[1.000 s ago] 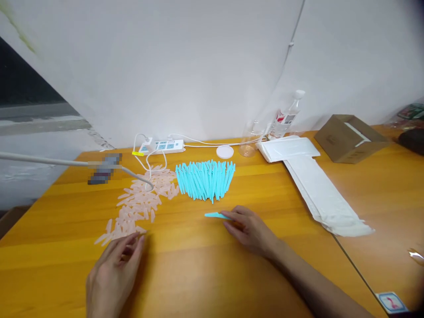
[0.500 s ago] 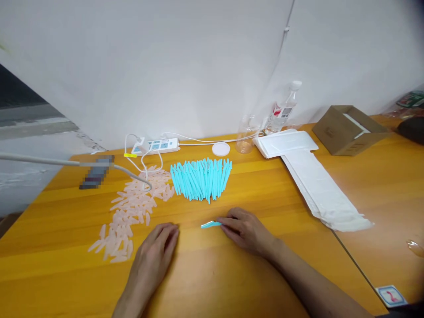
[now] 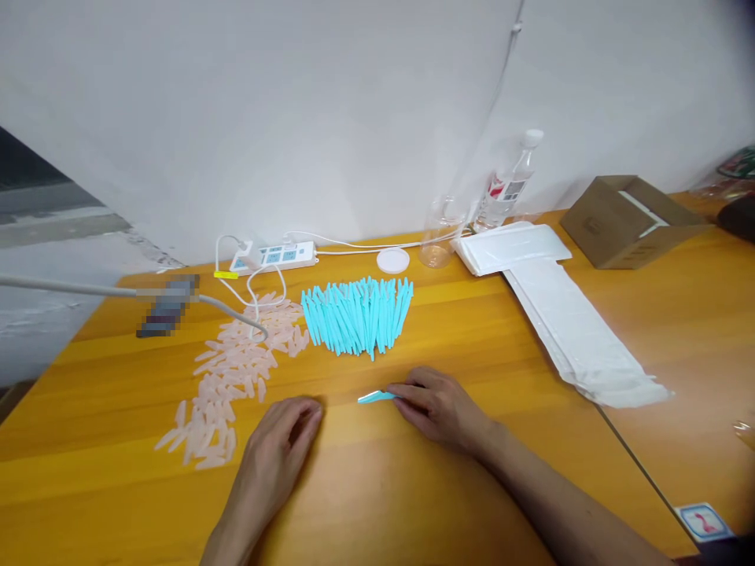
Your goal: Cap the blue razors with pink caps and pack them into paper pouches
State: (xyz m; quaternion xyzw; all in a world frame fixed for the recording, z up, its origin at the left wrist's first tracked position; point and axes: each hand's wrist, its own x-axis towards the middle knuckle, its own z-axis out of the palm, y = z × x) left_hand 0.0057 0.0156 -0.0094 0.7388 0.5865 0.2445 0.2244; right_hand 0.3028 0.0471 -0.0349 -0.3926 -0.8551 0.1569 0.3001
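My right hand [image 3: 440,409] rests on the orange wooden table [image 3: 377,487], fingers pinched on a single turquoise plastic stick [image 3: 375,397] that points left. My left hand [image 3: 281,440] lies palm down a short way to its left, fingers curled together over something I cannot make out. Behind both hands stands a fanned pile of turquoise sticks [image 3: 357,316]. A scatter of pale pink plastic caps [image 3: 233,373] spreads to the left of my left hand.
A white power strip [image 3: 272,255] with cables, a white lid [image 3: 392,261], a clear cup [image 3: 436,236] and a water bottle [image 3: 507,185] line the far edge. White plastic bags [image 3: 560,314] and a cardboard box [image 3: 631,220] lie to the right. A grey cable [image 3: 71,289] crosses at left.
My left hand moved right from the pink caps to a spot beside my right hand. My right hand kept its grip on the turquoise stick and barely moved.
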